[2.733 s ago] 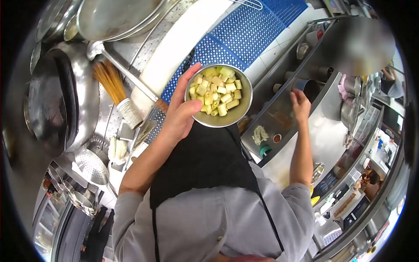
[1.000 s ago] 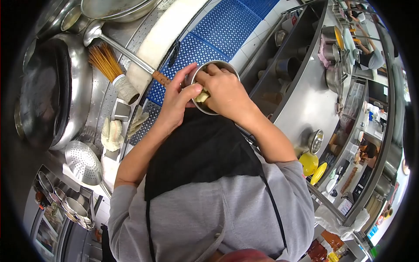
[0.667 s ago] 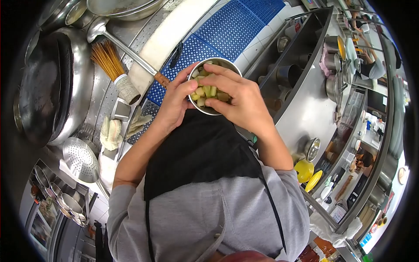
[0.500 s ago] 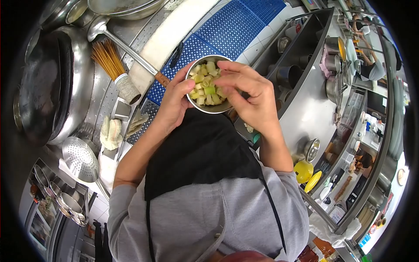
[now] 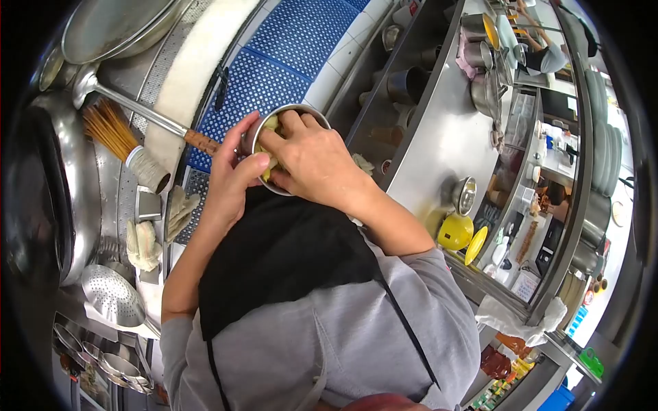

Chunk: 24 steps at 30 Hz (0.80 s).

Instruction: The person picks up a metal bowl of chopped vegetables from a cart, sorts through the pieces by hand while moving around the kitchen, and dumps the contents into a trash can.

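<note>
My left hand (image 5: 229, 175) is wrapped around the side of a small round metal bowl (image 5: 251, 140), its thumb near the rim. Pale green and yellowish chopped vegetable pieces (image 5: 266, 172) show inside the bowl, partly covered. Reaching in from the right, my right hand (image 5: 312, 161) has its fingers bent down over the rim and closed among the pieces. The fingertips are hidden, so how much they hold cannot be seen. The bowl is tilted and held in front of my black apron (image 5: 274, 253).
To the left are a large wok (image 5: 82, 185), a bamboo brush (image 5: 127, 144), a ladle (image 5: 137, 106) and a perforated skimmer (image 5: 113, 294). A steel counter (image 5: 439, 137) with pots runs along the right. Blue perforated mats (image 5: 260, 82) cover the floor ahead.
My right fingers have gone deeper into the bowl, covering most of the pieces. Hands and bowl sit further left in view, and the bowl is more tilted. The whole view has shifted.
</note>
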Motion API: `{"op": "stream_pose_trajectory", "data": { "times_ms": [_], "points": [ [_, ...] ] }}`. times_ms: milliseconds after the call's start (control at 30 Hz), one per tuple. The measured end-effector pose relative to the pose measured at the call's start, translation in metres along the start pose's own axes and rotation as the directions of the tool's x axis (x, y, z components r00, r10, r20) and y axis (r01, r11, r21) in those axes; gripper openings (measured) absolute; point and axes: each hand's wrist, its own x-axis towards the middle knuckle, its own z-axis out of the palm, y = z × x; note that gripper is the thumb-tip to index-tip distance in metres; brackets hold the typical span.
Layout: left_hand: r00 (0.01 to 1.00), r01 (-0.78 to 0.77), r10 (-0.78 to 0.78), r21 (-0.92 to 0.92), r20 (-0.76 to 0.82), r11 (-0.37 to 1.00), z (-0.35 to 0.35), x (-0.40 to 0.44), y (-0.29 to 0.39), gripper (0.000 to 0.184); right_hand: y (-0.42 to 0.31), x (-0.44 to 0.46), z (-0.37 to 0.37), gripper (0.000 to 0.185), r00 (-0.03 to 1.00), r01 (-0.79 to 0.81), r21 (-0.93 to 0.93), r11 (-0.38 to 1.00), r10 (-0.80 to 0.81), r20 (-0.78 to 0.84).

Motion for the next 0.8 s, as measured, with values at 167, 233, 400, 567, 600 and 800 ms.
{"op": "stream_pose_trajectory", "data": {
  "times_ms": [167, 233, 400, 567, 600, 800],
  "points": [
    [0.991, 0.112, -0.115, 0.054, 0.063, 0.992, 0.006, 0.012, -0.008, 0.074, 0.021, -0.006, 0.003, 0.049, 0.996, -0.061, 0.017, 0.998, 0.06, 0.072],
    [0.992, 0.104, -0.114, 0.155, 0.051, 0.982, 0.009, 0.026, -0.01, 0.076, 0.036, -0.001, 0.007, 0.047, 0.992, -0.078, 0.006, 0.997, 0.077, 0.104],
    [0.985, 0.16, -0.169, 0.185, 0.037, 0.97, 0.031, 0.08, -0.011, 0.084, 0.09, 0.013, 0.015, 0.039, 0.987, -0.113, 0.061, 0.992, 0.106, 0.117],
    [0.969, 0.242, -0.246, 0.163, 0.005, 0.956, 0.067, 0.171, -0.023, 0.089, 0.191, 0.04, 0.015, 0.036, 0.989, -0.13, 0.227, 0.965, 0.109, 0.102],
    [0.965, 0.257, -0.261, 0.158, 0.002, 0.953, 0.073, 0.19, -0.029, 0.09, 0.21, 0.046, 0.012, 0.036, 0.984, -0.156, 0.255, 0.954, 0.129, 0.12],
    [0.941, 0.337, -0.334, 0.232, -0.055, 0.913, 0.103, 0.275, -0.059, 0.094, 0.306, 0.074, 0.004, 0.035, 0.968, -0.227, 0.316, 0.921, 0.178, 0.175]
  ]
}}
